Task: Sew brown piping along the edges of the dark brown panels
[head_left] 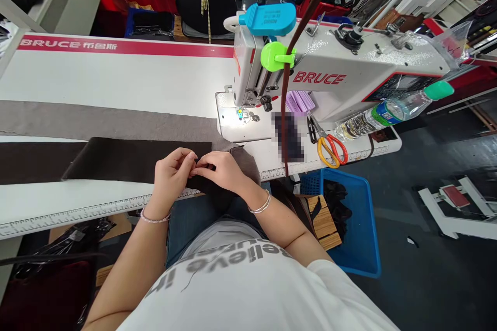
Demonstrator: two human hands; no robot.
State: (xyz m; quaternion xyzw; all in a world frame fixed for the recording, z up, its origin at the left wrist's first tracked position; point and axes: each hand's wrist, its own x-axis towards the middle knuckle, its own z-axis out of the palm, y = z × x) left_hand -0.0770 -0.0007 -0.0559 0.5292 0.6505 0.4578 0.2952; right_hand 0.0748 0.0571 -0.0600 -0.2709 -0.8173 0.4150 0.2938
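Note:
My left hand (173,176) and my right hand (221,169) meet at the front edge of the sewing table, fingertips pinched together. Between them is the edge of a dark brown fabric piece (128,158), which lies folded flat to the left and drapes over the edge into my lap. Behind it runs a long grey-brown fabric strip (101,118), its right end reaching past the front of the needle plate. The sewing machine (267,72) stands just beyond my right hand. Any small detail held at the fingertips is too small to make out.
Right of the needle lie orange-and-red-handled scissors (332,151), black thread snips (311,129) and a water bottle (388,112). A brown strap (286,108) hangs in front of the machine. A blue basket (359,222) stands below right. Another person (204,0) sits beyond the table.

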